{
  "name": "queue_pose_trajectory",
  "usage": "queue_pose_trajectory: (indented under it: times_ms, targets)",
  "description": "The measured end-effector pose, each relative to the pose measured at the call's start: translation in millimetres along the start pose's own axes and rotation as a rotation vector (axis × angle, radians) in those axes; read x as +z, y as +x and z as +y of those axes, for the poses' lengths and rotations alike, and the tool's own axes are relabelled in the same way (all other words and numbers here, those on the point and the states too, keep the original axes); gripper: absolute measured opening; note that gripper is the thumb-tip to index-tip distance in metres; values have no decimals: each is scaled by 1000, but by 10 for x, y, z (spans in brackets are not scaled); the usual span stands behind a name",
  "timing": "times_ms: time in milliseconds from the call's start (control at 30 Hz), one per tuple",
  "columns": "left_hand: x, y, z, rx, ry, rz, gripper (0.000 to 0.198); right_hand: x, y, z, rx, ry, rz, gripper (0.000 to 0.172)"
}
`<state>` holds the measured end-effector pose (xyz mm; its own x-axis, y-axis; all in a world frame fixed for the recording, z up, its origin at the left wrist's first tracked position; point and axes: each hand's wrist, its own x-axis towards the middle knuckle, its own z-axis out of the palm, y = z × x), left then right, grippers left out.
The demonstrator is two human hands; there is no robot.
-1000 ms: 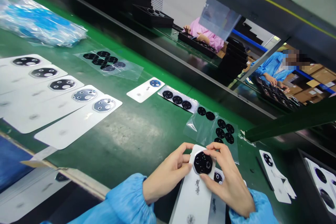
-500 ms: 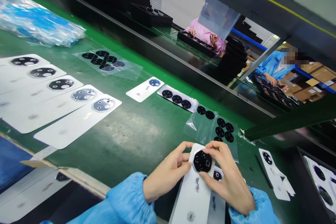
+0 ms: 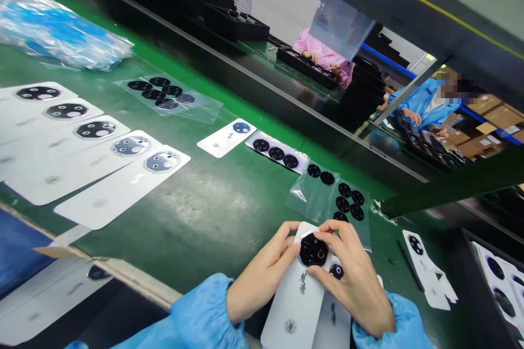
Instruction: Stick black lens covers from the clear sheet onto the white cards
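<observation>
A white phone-back-shaped panel with dark lettering lies tilted in front of me. At its top end sits a black eight-sided camera-lens cover with small round holes. My left hand grips the panel's upper left edge between thumb and fingers. The black cover is held at its right rim by thumb and forefinger of my right hand. Under the panel, partly hidden, is a second white panel with a dark cover of its own.
Overlapping white panels lie on the green bench at left. Clear sheets of black covers and a strip lie ahead. A white panel and a black tray are at right. A green post slants across; co-workers sit beyond.
The held panel has tilted and shifted slightly left, with the black cover and both hands moving along with it. Across the bench, the co-workers' hands have moved.
</observation>
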<state>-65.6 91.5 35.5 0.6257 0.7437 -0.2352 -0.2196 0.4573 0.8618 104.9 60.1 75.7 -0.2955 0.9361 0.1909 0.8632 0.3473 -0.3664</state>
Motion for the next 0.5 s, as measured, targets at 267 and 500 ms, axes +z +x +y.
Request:
queue_pose_trajectory:
  times_ms: [267,500]
  targets:
    - [88,24,-90,26,-49,98,32,59,14,9,9,16,28,33]
    - [88,67,-144,56,-40,120,31,87,20,20,15,41,37,33]
